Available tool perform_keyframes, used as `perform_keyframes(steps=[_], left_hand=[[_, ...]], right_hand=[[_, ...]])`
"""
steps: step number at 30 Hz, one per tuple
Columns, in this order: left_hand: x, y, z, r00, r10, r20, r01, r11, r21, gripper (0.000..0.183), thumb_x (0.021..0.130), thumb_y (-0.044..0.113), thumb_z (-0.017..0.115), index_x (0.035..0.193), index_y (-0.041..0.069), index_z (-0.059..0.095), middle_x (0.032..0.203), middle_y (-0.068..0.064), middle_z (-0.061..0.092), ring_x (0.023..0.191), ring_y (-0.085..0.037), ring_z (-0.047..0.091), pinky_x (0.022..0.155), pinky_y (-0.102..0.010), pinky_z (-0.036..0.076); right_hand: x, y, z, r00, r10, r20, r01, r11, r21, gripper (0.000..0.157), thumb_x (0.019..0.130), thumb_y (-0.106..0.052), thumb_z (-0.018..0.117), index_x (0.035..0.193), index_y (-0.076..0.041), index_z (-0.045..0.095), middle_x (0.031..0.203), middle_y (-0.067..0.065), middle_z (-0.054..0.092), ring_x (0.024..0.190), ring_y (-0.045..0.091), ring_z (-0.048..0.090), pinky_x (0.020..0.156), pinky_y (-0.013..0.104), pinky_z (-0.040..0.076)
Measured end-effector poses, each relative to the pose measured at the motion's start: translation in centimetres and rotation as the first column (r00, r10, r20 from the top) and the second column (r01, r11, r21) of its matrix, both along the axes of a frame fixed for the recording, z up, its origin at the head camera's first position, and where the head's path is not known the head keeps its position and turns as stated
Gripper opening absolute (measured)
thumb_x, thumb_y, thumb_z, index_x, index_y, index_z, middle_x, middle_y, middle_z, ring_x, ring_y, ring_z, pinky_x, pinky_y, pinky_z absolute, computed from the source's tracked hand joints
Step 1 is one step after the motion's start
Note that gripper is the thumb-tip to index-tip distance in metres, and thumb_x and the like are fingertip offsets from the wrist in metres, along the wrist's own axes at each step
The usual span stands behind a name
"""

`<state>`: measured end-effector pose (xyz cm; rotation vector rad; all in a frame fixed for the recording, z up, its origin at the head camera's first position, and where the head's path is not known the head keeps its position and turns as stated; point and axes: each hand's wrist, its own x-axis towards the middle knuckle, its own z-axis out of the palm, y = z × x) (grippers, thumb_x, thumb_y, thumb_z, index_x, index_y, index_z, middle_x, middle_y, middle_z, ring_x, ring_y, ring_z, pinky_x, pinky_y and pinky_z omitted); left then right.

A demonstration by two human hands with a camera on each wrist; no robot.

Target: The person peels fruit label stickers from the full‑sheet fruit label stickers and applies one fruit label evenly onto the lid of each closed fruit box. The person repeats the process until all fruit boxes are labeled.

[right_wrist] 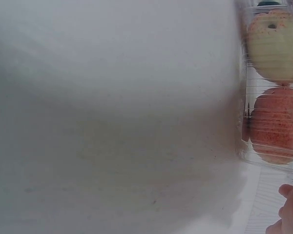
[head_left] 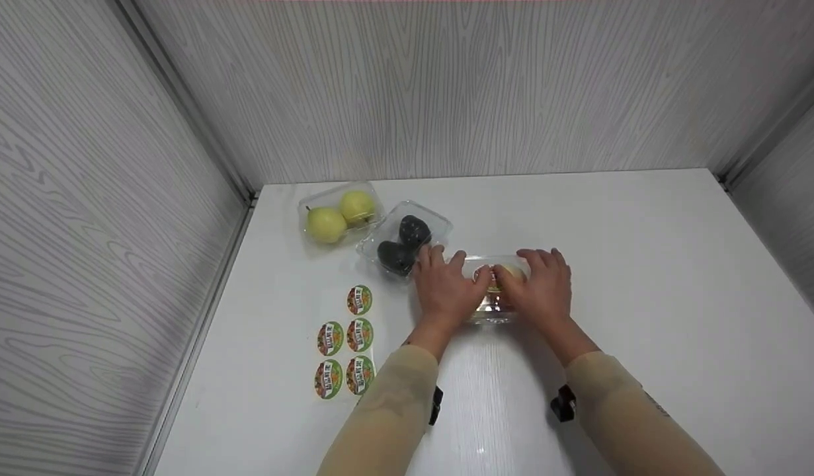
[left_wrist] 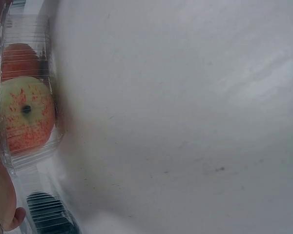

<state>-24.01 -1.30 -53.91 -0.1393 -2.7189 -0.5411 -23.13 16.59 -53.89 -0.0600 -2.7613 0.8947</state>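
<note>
A clear plastic clamshell box [head_left: 492, 318] stands on the table between the two hands. In the left wrist view it holds a yellow-and-red apple [left_wrist: 27, 117] and a redder apple [left_wrist: 19, 61]. A round printed sticker [head_left: 492, 285] lies on the lid, partly covered by the thumbs. From the left side, my left hand [head_left: 446, 289] reaches over the box, its thumb pressing the sticker and its fingers spread. My right hand [head_left: 542, 291] mirrors it on the right, thumb on the lid by the sticker, fingers extended past the far edge.
Left of the hands lies a sheet with several round fruit stickers [head_left: 360, 335]. Behind it are a clear box with two yellow-green pears [head_left: 326, 225] and another with two dark oval fruits [head_left: 414, 231], near the left fingertips. Grey wood-grain panels [head_left: 446, 86] border the white table [head_left: 645, 277].
</note>
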Motion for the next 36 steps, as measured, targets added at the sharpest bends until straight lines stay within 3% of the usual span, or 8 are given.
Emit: perform_keyframes(steps=[16, 26, 36], left_hand=[[0.08, -0.13, 0.08, 1.0, -0.009, -0.004, 0.009, 1.0, 0.002, 0.053, 0.095, 0.057, 0.059, 0.122, 0.016, 0.079, 0.133, -0.016, 0.062, 0.133, -0.034, 0.046, 0.104, -0.053, 0.041], [0.26, -0.12, 0.28, 0.999, -0.004, 0.036, 0.003, 0.999, 0.035, 0.048, 0.095, 0.051, 0.059, 0.123, 0.017, 0.079, 0.139, -0.017, 0.061, 0.14, -0.038, 0.044, 0.111, -0.055, 0.038], [0.17, -0.18, 0.2, 1.0, -0.013, 0.025, 0.013, 1.0, 0.007, 0.048, 0.097, 0.049, 0.057, 0.125, 0.017, 0.078, 0.136, -0.017, 0.062, 0.137, -0.036, 0.045, 0.109, -0.054, 0.04]], right_hand=[[-0.13, -0.06, -0.13, 1.0, -0.013, -0.006, 0.013, 1.0, -0.018, 0.058, 0.095, -0.045, 0.069, 0.134, -0.003, 0.067, 0.145, 0.026, 0.058, 0.15, 0.051, 0.035, 0.123, 0.062, 0.022], [0.09, -0.27, 0.0, 0.999, -0.025, 0.031, 0.026, 0.999, -0.023, 0.056, 0.095, -0.043, 0.065, 0.136, -0.004, 0.065, 0.147, 0.024, 0.057, 0.153, 0.049, 0.031, 0.125, 0.061, 0.019], [-0.04, -0.07, -0.25, 1.0, -0.021, -0.006, 0.02, 0.999, -0.046, 0.051, 0.094, -0.037, 0.065, 0.133, -0.004, 0.067, 0.143, 0.023, 0.06, 0.151, 0.05, 0.034, 0.124, 0.061, 0.022]])
